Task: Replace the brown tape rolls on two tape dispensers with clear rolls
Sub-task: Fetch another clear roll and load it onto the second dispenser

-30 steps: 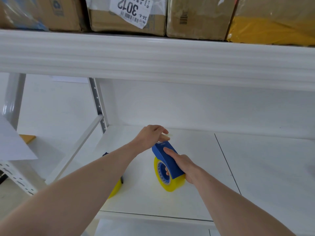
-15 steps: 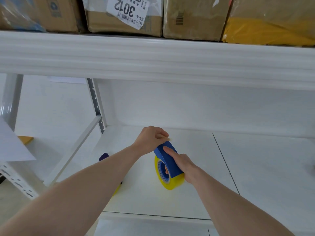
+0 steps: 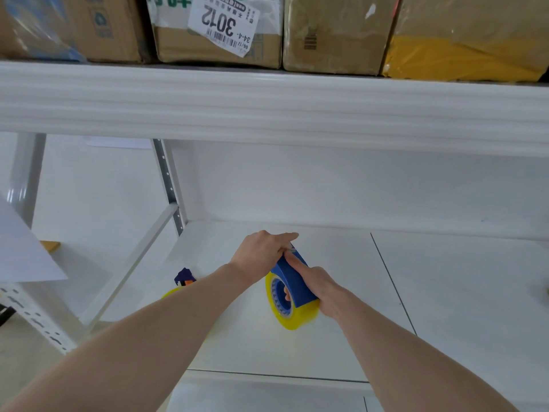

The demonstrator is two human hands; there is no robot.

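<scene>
Right hand [image 3: 319, 288] grips the light, stiff blue dispenser [image 3: 292, 278]; left hand [image 3: 261, 251] pinches the tape end at its front (sticky, I judge).

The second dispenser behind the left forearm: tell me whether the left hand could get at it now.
Probably not yet: the left hand is gripping the blue dispenser; otherwise the second dispenser lies unobstructed.
</scene>
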